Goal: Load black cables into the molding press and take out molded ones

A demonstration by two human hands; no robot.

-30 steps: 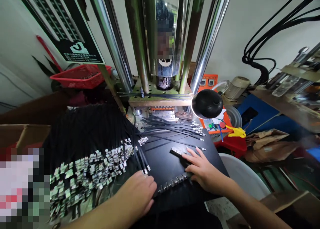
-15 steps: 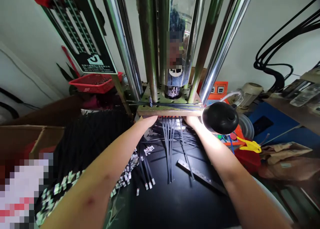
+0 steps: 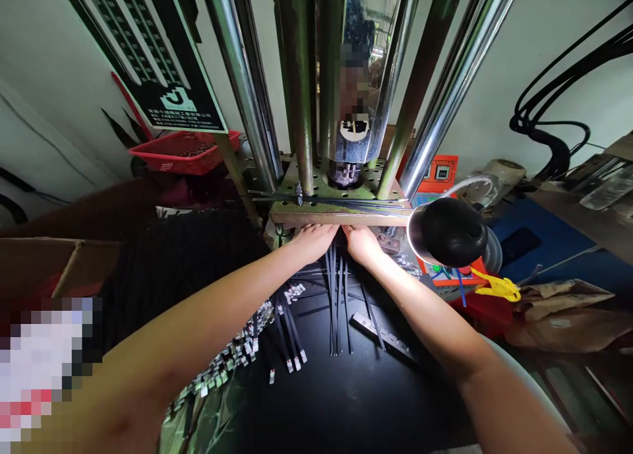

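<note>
Both hands reached under the press's worn green metal plate (image 3: pixel 341 211): left hand (image 3: pixel 312 241) and right hand (image 3: pixel 362 243) side by side, grips hidden, thin black cables (image 3: pixel 336 309) trailing from between them across the black mat (image 3: pixel 356 394).

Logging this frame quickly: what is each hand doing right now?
Left hand: under the press plate, on the black cables; grip cannot be told.
Right hand: the same.

The one head-worn camera is looking forward and down from close above the black worktop (image 3: pixel 346 401), facing the press's steel columns (image 3: pixel 237 78), both forearms stretching away beneath it.
</note>
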